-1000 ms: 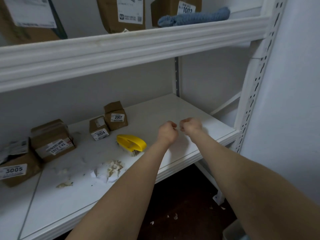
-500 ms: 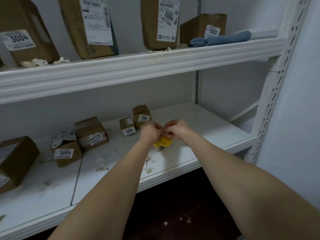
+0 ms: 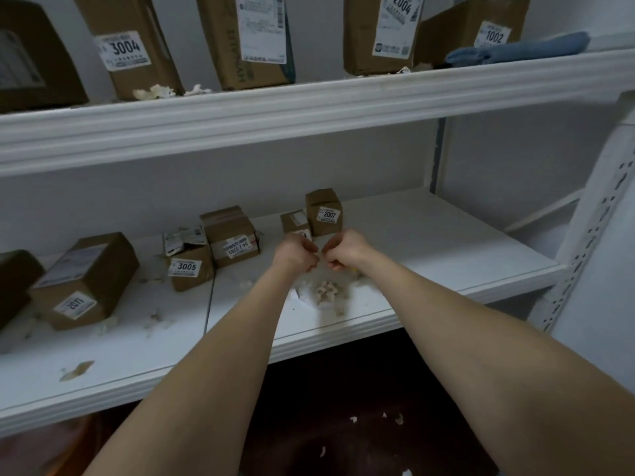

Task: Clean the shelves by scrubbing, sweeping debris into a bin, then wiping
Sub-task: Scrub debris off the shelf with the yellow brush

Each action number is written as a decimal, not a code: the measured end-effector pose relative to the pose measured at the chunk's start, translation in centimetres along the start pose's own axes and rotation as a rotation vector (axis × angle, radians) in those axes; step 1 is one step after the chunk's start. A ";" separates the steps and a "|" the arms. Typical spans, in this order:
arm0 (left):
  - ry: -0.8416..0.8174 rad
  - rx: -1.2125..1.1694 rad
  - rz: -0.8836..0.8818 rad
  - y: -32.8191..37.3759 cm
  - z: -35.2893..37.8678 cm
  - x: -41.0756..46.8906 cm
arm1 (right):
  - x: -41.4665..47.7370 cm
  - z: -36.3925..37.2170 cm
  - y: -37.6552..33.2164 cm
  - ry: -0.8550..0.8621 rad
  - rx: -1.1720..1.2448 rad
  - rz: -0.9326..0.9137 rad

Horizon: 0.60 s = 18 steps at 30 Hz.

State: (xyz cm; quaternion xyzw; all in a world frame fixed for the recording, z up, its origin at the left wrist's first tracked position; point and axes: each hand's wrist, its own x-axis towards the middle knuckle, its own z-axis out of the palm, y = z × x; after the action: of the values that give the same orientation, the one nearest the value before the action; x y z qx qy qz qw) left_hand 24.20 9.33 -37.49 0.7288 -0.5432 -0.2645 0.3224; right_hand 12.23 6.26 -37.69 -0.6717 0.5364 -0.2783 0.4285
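Closed hands over white metal shelf (image 3: 429, 242)
Left hand (image 3: 295, 252) and right hand (image 3: 347, 250), fingers curled, meet above pale crumbled debris pile (image 3: 326, 291).

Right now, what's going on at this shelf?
A person's left hand and right hand hover close together, fingers curled, above a debris pile on the lower shelf; nothing shows in either grip. Scraps litter both shelves among numbered boxes, and the blue cloth lies on the upper shelf. Cleaning looks barely started.
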 end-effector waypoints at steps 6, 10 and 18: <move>-0.093 0.095 -0.091 -2.4 0.0 -0.7 | 0.4 2.6 0.7 -0.133 -0.186 0.046; -0.161 0.021 -0.139 -3.2 0.2 -0.9 | 0.5 3.1 1.5 -0.136 -0.218 0.075; -0.143 0.187 -0.152 -3.7 0.3 -0.9 | 0.7 3.9 1.7 -0.210 -0.437 0.060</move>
State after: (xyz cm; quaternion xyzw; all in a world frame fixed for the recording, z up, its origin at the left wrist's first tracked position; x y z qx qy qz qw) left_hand 26.06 10.87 -40.41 0.7739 -0.5305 -0.2874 0.1925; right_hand 14.84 6.59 -41.13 -0.7575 0.5561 -0.0713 0.3345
